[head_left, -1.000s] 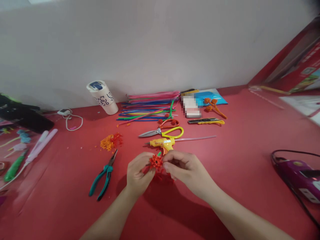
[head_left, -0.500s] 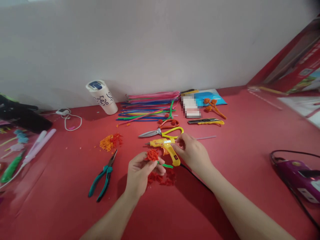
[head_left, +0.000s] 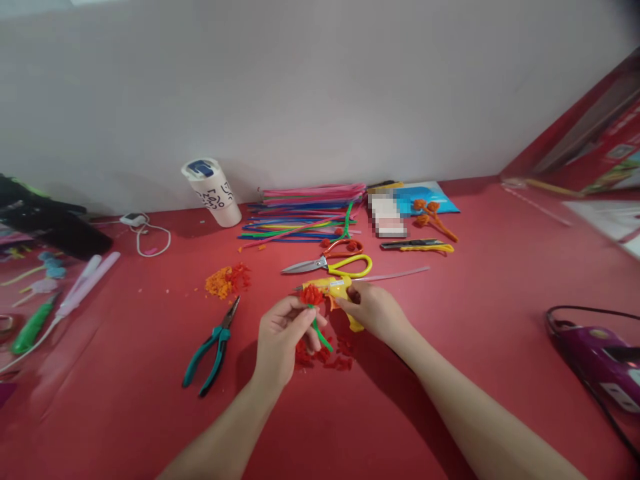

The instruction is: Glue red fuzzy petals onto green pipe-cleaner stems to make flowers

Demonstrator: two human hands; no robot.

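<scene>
Red tabletop [head_left: 480, 333], left hand [head_left: 280, 337] pinching flower [head_left: 313, 295], right hand [head_left: 381, 312] curled at glue gun [head_left: 340, 288], grip unclear

On my screen the light is soft and a bit dim, so the wall [head_left: 300, 87] looks grey. It seems to come from above, since I see a dark shadow on the table [head_left: 500, 280] below the right hand [head_left: 383, 313]. The top left corner is pale and the top right corner is dark. The box [head_left: 607, 143] looks smeary near the right edge, and the cup [head_left: 215, 193] looks tipped. Little squares hide a patch by the blue bag [head_left: 433, 198].
</scene>
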